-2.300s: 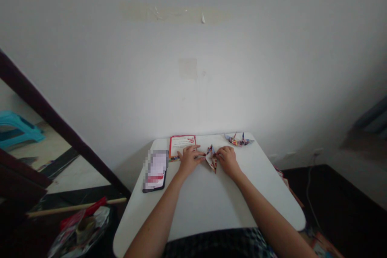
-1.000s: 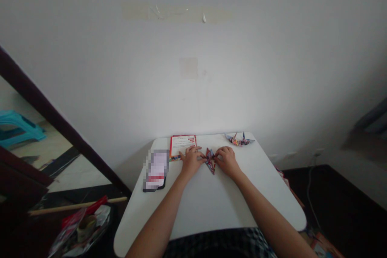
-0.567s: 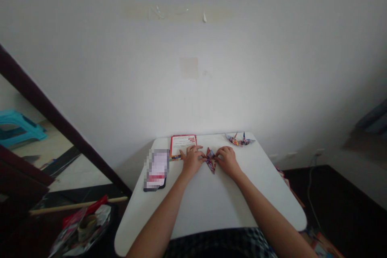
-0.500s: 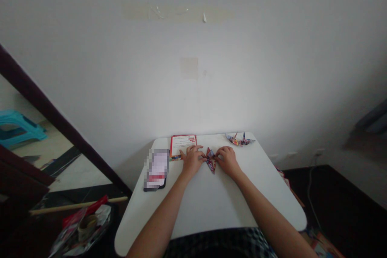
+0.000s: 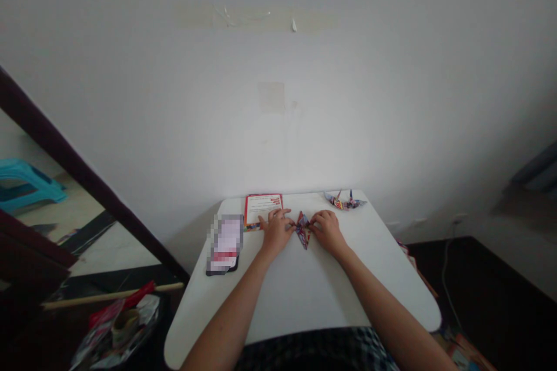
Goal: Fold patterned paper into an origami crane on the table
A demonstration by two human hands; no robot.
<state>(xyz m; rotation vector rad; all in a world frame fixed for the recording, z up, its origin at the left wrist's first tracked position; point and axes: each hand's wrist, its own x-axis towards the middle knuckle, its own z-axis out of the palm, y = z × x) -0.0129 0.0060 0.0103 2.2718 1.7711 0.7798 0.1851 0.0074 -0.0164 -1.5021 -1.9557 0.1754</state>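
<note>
Between my hands, over the white table [image 5: 300, 295], is a small folded piece of patterned paper [image 5: 303, 231], pointed at its far and near ends. My left hand [image 5: 277, 231] pinches its left side, and that hand's outer fingers stretch over the edge of a red-bordered printed booklet [image 5: 261, 204]. My right hand [image 5: 326, 229] pinches the paper's right side with thumb and forefinger. Two folded paper cranes [image 5: 346, 202] of similar printed paper sit together at the table's far right corner.
A phone [image 5: 225, 243], its screen blurred, lies at the table's left. The wall [image 5: 348, 98] meets the table's back edge. A bag-lined bin [image 5: 126, 324] stands on the floor at left, beside a mirror [image 5: 117, 243]. A cable [image 5: 446, 272] hangs at right.
The folded paper has turned very slightly between my fingers, its far and near tips shifting a little. Both hands keep nearly the same place and grip.
</note>
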